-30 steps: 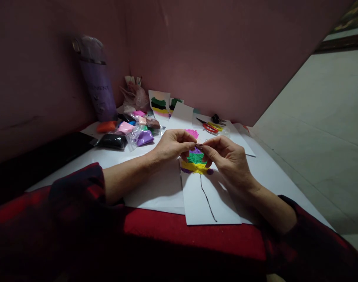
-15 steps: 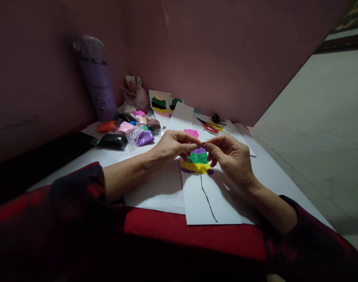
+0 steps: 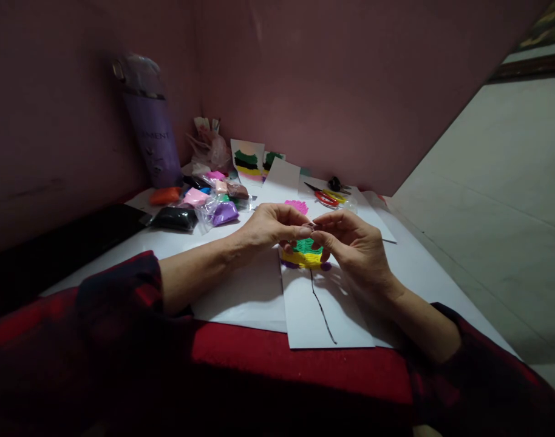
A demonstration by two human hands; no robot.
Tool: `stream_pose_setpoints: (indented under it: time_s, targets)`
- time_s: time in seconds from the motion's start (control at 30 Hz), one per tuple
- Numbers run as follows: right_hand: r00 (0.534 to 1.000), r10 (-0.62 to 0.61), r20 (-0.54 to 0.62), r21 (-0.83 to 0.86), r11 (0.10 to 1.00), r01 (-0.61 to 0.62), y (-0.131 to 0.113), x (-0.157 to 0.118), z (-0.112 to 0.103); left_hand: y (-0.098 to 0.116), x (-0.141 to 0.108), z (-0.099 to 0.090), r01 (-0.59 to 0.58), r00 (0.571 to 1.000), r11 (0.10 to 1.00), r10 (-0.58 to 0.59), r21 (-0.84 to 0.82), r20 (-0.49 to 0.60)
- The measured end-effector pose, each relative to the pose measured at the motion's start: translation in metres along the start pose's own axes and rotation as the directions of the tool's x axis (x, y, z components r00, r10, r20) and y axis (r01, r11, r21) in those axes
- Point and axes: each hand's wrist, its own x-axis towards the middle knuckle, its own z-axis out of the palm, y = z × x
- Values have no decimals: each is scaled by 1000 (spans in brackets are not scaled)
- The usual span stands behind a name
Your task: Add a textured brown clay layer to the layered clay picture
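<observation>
My left hand (image 3: 274, 226) and my right hand (image 3: 357, 243) meet fingertip to fingertip above a white card (image 3: 327, 315). Both are pinched on a small dark piece (image 3: 312, 226), too small to make out clearly. Under the fingers, the card carries textured bands of pink (image 3: 296, 207), green (image 3: 307, 245) and yellow (image 3: 300, 260), with purple at the yellow band's ends. A thin dark line (image 3: 320, 303) runs down from the yellow band toward the card's near edge. My hands hide part of the coloured bands.
Bagged clay packs (image 3: 175, 218) in several colours lie at the left, near a purple bottle (image 3: 152, 130). Small painted cards (image 3: 248, 161) lean at the back wall. Red-handled scissors (image 3: 325, 197) lie behind my right hand. White paper (image 3: 241, 285) covers the table.
My fingertips have come closer together and slightly lower, and my right hand has shifted a little left. The purple band is now mostly covered.
</observation>
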Motion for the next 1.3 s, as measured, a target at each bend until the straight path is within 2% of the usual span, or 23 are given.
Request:
stream_pose_setpoints:
  time_s: [0.17, 0.3, 0.63, 0.87, 1.0, 1.17, 1.3]
  targets:
    - [1000, -5, 21, 44, 999, 4, 3, 0, -1, -1, 1, -1, -6, 998, 1000, 5, 23, 57]
    - [1000, -22, 15, 21, 1000, 22, 3, 0, -1, 0, 1, -1, -4, 996, 1000, 6, -24, 87]
    - [999, -37, 32, -26, 999, 37, 0, -1, 0, -1, 2, 1, -12, 1000, 1000, 12, -10, 22]
    - [996, 14, -90, -83, 996, -21, 1, 3, 0, 2, 1, 3, -57, 993, 998, 59, 27, -104]
    - [991, 72, -111, -73, 994, -81, 1, 4, 0, 3, 1, 1, -41, 998, 999, 42, 20, -52]
    - [993, 104, -58, -8, 994, -105, 0, 1, 2, -1, 2, -2, 17, 1000, 1000, -17, -13, -1]
    - [995, 98, 26, 26, 995, -99, -4, -2, 1, -2, 1, -2, 15, 999, 998, -17, -68, -28]
